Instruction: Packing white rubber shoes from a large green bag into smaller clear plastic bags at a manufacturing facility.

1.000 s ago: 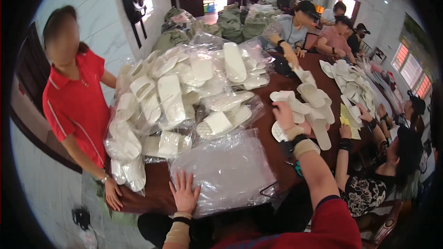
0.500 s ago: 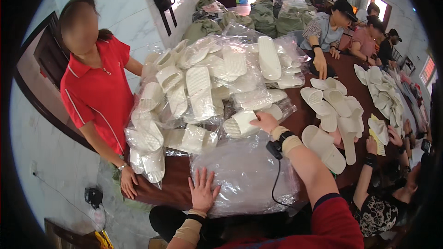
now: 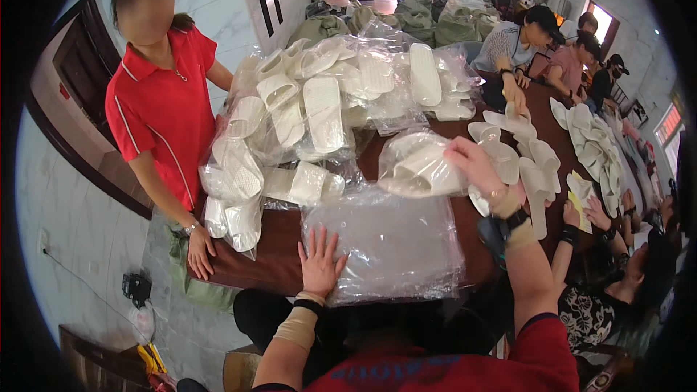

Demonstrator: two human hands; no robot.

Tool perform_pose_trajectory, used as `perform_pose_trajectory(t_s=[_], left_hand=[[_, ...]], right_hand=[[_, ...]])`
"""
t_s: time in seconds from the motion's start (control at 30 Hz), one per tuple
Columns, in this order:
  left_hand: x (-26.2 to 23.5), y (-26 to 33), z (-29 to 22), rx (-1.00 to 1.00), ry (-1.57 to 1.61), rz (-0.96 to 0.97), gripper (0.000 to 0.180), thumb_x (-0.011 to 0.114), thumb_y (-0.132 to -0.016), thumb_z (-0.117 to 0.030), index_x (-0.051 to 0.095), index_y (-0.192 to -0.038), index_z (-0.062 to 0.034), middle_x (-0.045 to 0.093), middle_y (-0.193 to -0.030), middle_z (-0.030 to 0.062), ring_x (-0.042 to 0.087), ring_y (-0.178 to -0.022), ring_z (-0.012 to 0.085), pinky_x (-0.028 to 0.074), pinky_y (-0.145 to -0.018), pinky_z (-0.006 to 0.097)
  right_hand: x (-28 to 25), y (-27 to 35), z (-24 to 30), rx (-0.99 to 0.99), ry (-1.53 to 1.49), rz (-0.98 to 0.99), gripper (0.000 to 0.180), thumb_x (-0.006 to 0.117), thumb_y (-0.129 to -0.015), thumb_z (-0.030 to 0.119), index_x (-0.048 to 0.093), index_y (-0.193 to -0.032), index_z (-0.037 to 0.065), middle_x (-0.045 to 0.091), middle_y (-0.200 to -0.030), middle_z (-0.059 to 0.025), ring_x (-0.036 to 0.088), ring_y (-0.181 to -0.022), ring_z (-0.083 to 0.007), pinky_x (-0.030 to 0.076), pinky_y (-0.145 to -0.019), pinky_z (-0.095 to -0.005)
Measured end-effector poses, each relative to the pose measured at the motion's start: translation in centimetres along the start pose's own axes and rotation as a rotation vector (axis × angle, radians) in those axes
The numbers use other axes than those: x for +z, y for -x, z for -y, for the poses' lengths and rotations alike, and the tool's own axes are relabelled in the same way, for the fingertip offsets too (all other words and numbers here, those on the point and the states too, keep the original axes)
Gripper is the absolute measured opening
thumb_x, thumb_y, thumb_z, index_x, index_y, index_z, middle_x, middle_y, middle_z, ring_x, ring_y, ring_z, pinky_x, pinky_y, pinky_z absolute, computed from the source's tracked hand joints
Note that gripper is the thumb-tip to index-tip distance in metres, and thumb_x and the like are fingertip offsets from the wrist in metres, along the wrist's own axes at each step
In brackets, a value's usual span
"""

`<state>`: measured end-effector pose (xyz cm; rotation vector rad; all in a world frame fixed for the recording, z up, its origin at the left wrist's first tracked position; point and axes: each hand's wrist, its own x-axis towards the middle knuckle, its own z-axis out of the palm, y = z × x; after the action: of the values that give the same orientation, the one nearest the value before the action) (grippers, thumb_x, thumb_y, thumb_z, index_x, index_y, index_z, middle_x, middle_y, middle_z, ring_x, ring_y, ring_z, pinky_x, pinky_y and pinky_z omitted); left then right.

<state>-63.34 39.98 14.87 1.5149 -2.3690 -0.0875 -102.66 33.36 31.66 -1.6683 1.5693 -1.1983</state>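
My right hand (image 3: 477, 165) pinches the right end of a clear bag holding white slippers (image 3: 417, 169), lifted above the table. Beneath it lies a stack of flat, clear plastic bags (image 3: 392, 247). With fingers spread, my left hand (image 3: 321, 263) rests flat at the stack's left edge. Beyond my hands, a large heap of bagged white slippers (image 3: 323, 112) covers the far left of the table. Loose white slippers (image 3: 537, 174) lie to the right of my right hand.
A person in a red shirt (image 3: 163, 123) stands at the left, one hand on the brown table (image 3: 254, 247). Other people work along the right, one reaching for loose slippers. A row of white slippers (image 3: 595, 152) lies there. Green sacks (image 3: 414, 18) stand behind.
My right hand has lifted the bagged slippers off the heap's near edge and moved them to the right. My left hand stays on the bag stack.
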Motion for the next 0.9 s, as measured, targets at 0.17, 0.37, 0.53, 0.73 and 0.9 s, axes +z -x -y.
perform_pose_trajectory(t_s=[0.17,0.37,0.53,0.73,0.9], left_hand=[[0.2,0.5,0.1,0.031,-0.040,0.021,0.061,0.060,-0.089,-0.036,0.045,-0.145,-0.0173,0.028,-0.159,0.0109,0.019,-0.148,0.0345,0.015,-0.114,0.062],[1.5,0.6,0.7,0.016,-0.026,0.006,0.056,0.049,-0.092,-0.028,0.043,-0.146,-0.0156,0.026,-0.160,0.0094,0.016,-0.149,0.0337,0.014,-0.115,0.061],[1.3,0.3,0.3,0.024,-0.017,0.010,0.056,0.049,-0.092,-0.029,0.043,-0.146,-0.0158,0.026,-0.160,0.0093,0.016,-0.150,0.0330,0.014,-0.115,0.062],[0.8,0.6,0.7,-0.008,-0.034,0.046,0.056,0.049,-0.092,-0.030,0.042,-0.146,-0.0158,0.024,-0.161,0.0095,0.015,-0.150,0.0338,0.013,-0.115,0.062],[1.1,0.5,0.6,-0.005,-0.018,0.038,0.056,0.048,-0.092,-0.029,0.042,-0.147,-0.0163,0.023,-0.161,0.0098,0.015,-0.150,0.0341,0.013,-0.115,0.063]], right_hand=[[7.9,9.9,2.1,-0.083,0.047,0.076,0.017,0.061,-0.094,0.017,0.062,-0.101,0.002,0.062,-0.087,-0.0026,0.059,-0.078,-0.0132,0.049,-0.073,-0.0271],[3.0,13.2,-4.1,0.290,-0.110,-0.385,0.014,0.059,-0.095,0.015,0.065,-0.094,0.003,0.060,-0.070,-0.0009,0.057,-0.060,-0.0083,0.047,-0.055,-0.0241],[2.1,13.6,-10.6,0.091,0.354,-0.208,0.014,0.056,-0.096,0.016,0.065,-0.094,0.006,0.063,-0.069,-0.0054,0.062,-0.061,-0.0124,0.047,-0.052,-0.0275],[2.0,10.1,-9.3,0.645,-0.524,0.265,0.027,0.057,-0.097,0.017,0.061,-0.119,0.002,0.070,-0.088,-0.0114,0.065,-0.072,-0.0145,0.053,-0.064,-0.0270],[5.9,8.1,-11.4,0.354,-0.463,0.350,0.021,0.063,-0.094,0.013,0.068,-0.108,-0.001,0.070,-0.099,-0.0084,0.065,-0.083,-0.0146,0.053,-0.073,-0.0294]])
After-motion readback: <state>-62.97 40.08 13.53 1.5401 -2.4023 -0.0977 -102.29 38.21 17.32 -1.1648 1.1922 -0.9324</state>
